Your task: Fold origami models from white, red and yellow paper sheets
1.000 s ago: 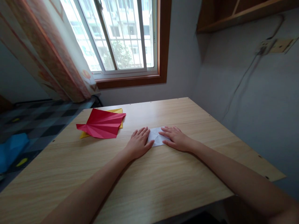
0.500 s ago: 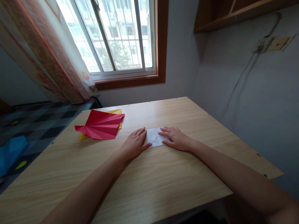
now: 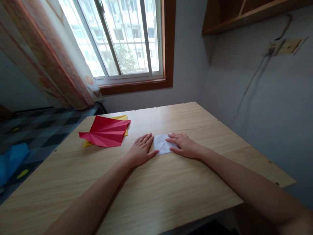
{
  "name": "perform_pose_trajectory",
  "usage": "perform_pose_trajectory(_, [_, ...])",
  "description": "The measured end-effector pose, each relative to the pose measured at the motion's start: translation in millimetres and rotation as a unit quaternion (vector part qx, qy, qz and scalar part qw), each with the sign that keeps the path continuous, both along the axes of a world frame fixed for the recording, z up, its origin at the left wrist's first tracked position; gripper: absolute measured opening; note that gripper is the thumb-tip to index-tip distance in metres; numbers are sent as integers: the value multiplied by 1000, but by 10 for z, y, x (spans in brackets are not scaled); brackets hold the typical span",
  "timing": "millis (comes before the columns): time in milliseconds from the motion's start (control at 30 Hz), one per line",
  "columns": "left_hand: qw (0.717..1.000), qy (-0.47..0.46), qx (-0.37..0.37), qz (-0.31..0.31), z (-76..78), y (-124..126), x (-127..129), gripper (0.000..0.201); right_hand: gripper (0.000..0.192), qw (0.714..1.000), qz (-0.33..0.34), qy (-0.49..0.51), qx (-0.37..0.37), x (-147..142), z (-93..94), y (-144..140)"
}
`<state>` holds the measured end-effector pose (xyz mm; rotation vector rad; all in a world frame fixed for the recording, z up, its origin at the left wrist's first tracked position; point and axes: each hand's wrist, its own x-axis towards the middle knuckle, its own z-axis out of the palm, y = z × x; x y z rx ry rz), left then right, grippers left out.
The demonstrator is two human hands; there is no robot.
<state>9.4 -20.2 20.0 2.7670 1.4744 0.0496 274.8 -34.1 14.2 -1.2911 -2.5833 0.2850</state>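
Far left: creased red folded paper sheet (image 3: 105, 133) lies on a yellow paper sheet (image 3: 121, 117), well apart from the hands.
Left hand (image 3: 141, 151): flat, fingers spread, pressing the white sheet's left edge, gripping nothing.
Centre: small white folded paper sheet (image 3: 162, 144) sits mid-desk between both hands.
Right hand (image 3: 184, 145): palm down, fingers open on the sheet's right side.
Surface: light wooden desk (image 3: 171, 192).

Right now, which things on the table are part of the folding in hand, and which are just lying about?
In hand:
- white folded paper, flat on the table
- left hand, flat at its left edge
- right hand, fingers on its right part

Lying about:
- red pleated paper, to the left
- yellow paper beneath it
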Motion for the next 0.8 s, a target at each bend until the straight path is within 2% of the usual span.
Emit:
perform_pose_trajectory(367, [999,-29,18,-15,-45,17,-29,82,50,1000,-1,1,-1,-7,2,-2])
perform_pose_trajectory(600, [1000,-8,4,-11,-6,2,-4,80,50,1000,-2,4,-1,-6,3,-3])
perform_pose_trajectory(800, [1000,-10,4,-6,-51,31,-27,84,50,1000,-3,3,-1,0,-6,1])
